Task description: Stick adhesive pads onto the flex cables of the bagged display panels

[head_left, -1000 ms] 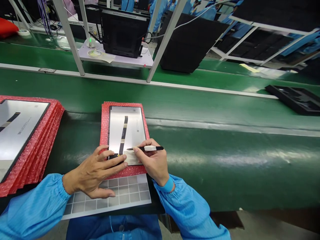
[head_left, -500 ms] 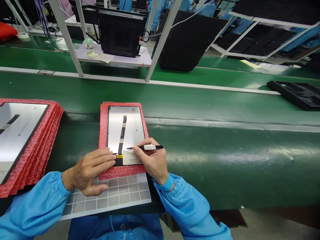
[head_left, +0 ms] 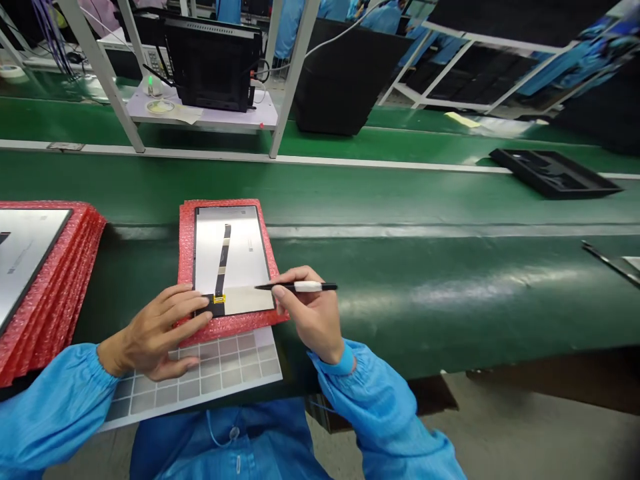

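A silver display panel (head_left: 240, 257) lies face down on a red bubble-wrap sheet (head_left: 186, 240) at the near edge of the green belt. A dark flex cable (head_left: 223, 260) runs down it to a yellow connector (head_left: 219, 299). My left hand (head_left: 157, 330) rests with fingers stretched flat on the panel's lower left corner, next to the connector. My right hand (head_left: 310, 317) is closed round black tweezers with a white sleeve (head_left: 300, 287), whose tip hovers over the panel's lower right part. A grey grid card (head_left: 220, 373) lies under the wrap.
A stack of panels in red bubble wrap (head_left: 40, 267) sits at the left. The green conveyor belt (head_left: 425, 280) stretches right, with a black tray (head_left: 553, 173) at the far right. Beyond stand a white metal frame (head_left: 287, 80), a black monitor (head_left: 213, 63) and co-workers in blue.
My left hand has slid back off the connector, which now shows. The tweezers have lifted slightly and shifted right. The camera has turned right.
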A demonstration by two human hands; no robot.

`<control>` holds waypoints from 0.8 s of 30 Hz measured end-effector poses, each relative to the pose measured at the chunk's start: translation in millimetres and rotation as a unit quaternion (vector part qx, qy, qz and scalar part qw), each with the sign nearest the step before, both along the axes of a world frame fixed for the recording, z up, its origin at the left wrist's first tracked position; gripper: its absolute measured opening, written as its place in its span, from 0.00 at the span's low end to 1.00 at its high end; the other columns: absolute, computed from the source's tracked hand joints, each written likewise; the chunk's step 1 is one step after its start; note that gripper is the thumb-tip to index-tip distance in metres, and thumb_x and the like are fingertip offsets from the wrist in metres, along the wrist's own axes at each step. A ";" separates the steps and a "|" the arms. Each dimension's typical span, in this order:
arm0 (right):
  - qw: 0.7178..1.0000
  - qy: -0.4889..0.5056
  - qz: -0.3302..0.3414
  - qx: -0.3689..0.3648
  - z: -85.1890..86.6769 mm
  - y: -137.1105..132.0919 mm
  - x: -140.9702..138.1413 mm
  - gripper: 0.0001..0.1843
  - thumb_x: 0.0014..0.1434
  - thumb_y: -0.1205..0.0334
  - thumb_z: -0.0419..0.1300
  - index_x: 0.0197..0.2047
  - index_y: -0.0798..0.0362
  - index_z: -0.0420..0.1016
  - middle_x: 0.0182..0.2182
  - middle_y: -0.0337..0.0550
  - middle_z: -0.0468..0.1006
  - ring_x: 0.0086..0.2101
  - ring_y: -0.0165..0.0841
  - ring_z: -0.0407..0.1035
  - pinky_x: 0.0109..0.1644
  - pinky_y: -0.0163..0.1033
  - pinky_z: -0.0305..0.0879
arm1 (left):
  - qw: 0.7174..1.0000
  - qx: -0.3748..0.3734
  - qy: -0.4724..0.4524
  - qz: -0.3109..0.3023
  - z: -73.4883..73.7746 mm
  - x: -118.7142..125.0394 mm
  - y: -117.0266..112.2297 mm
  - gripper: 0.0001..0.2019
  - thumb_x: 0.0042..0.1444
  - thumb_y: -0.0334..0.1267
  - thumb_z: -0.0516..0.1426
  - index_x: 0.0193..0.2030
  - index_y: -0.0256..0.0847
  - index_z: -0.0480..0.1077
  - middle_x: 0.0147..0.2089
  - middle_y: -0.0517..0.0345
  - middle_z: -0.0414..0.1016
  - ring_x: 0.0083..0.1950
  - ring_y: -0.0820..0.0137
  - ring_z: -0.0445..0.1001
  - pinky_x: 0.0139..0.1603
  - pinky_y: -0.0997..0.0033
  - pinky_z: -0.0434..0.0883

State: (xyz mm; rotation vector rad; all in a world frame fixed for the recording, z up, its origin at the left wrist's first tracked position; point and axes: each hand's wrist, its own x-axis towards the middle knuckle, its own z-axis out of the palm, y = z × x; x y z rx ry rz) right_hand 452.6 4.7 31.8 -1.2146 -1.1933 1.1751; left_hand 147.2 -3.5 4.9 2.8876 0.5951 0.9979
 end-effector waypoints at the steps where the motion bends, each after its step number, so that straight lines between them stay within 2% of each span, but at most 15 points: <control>1: 1.000 -0.011 0.008 0.002 1.0 -7.4 12.6 0.16 0.58 0.47 0.72 0.37 0.50 0.77 0.30 0.41 0.81 0.22 0.31 0.69 0.26 0.38 0.70 | 1.000 0.028 -0.013 0.001 6.9 3.8 -6.5 0.19 0.61 0.39 0.62 0.56 0.30 0.76 0.52 0.36 0.79 0.57 0.51 0.77 0.61 0.47 0.76; 3: 0.998 -0.048 0.033 -0.007 -0.7 -22.7 38.3 0.15 0.58 0.48 0.72 0.36 0.50 0.78 0.31 0.43 0.82 0.23 0.32 0.70 0.27 0.38 0.70 | 0.999 0.044 -0.018 -0.024 20.8 18.0 -23.3 0.11 0.58 0.31 0.63 0.47 0.31 0.78 0.44 0.43 0.80 0.50 0.56 0.79 0.56 0.54 0.78; 4: 0.996 -0.073 0.050 -0.018 -3.4 -29.9 49.5 0.14 0.59 0.50 0.72 0.36 0.51 0.78 0.32 0.44 0.83 0.24 0.32 0.71 0.28 0.38 0.70 | 0.999 0.025 -0.009 -0.046 26.2 27.9 -32.3 0.08 0.58 0.28 0.62 0.44 0.31 0.78 0.42 0.44 0.81 0.48 0.58 0.79 0.55 0.56 0.79; 6: 0.990 -0.113 0.071 -0.040 -12.2 -42.2 65.3 0.12 0.58 0.52 0.73 0.35 0.51 0.79 0.31 0.44 0.83 0.25 0.33 0.72 0.29 0.37 0.70 | 0.996 -0.041 0.021 -0.073 30.3 50.6 -48.2 0.08 0.60 0.28 0.60 0.45 0.30 0.77 0.45 0.42 0.82 0.50 0.57 0.80 0.56 0.57 0.79; 8: 0.986 -0.137 0.082 -0.053 -23.5 -51.5 70.7 0.09 0.58 0.55 0.71 0.35 0.52 0.81 0.29 0.43 0.83 0.26 0.33 0.73 0.30 0.37 0.69 | 0.992 -0.088 0.067 -0.068 23.4 72.3 -57.6 0.13 0.64 0.32 0.58 0.52 0.29 0.75 0.56 0.39 0.80 0.59 0.54 0.78 0.61 0.54 0.77; 10: 0.983 -0.148 0.091 -0.052 -34.6 -58.2 68.3 0.07 0.58 0.57 0.70 0.35 0.51 0.82 0.28 0.43 0.83 0.27 0.34 0.73 0.30 0.37 0.68 | 0.985 -0.109 0.125 -0.052 7.8 88.0 -60.1 0.19 0.67 0.37 0.57 0.61 0.30 0.72 0.66 0.38 0.73 0.66 0.50 0.73 0.65 0.51 0.74; 13: 0.983 -0.156 0.096 -0.030 -46.2 -63.8 60.3 0.04 0.58 0.60 0.69 0.35 0.51 0.83 0.29 0.43 0.84 0.27 0.35 0.75 0.31 0.38 0.68 | 0.974 -0.130 0.183 -0.030 -18.9 97.2 -57.6 0.26 0.69 0.44 0.58 0.70 0.37 0.65 0.73 0.39 0.65 0.71 0.47 0.66 0.67 0.46 0.70; 15: 0.983 -0.158 0.093 -0.013 -50.6 -64.8 57.0 0.03 0.58 0.61 0.69 0.36 0.50 0.83 0.30 0.43 0.84 0.28 0.35 0.75 0.32 0.38 0.68 | 0.971 -0.142 0.193 -0.020 -31.2 96.8 -56.2 0.30 0.68 0.48 0.59 0.73 0.43 0.62 0.76 0.40 0.60 0.73 0.46 0.64 0.68 0.46 0.68; 19: 0.981 -0.162 0.103 0.006 -55.8 -63.8 56.0 0.03 0.59 0.61 0.70 0.36 0.50 0.83 0.30 0.42 0.85 0.28 0.35 0.76 0.32 0.38 0.68 | 0.967 -0.169 0.192 -0.005 -37.6 93.6 -57.3 0.35 0.66 0.53 0.61 0.76 0.49 0.58 0.79 0.40 0.52 0.75 0.47 0.61 0.70 0.48 0.65; 24: 0.980 -0.171 0.103 0.011 -60.1 -62.9 56.6 0.03 0.59 0.61 0.69 0.37 0.51 0.84 0.31 0.42 0.86 0.28 0.35 0.77 0.33 0.37 0.69 | 0.965 -0.171 0.198 -0.008 -35.5 93.5 -58.4 0.35 0.67 0.56 0.59 0.77 0.49 0.58 0.78 0.36 0.54 0.75 0.44 0.60 0.69 0.47 0.65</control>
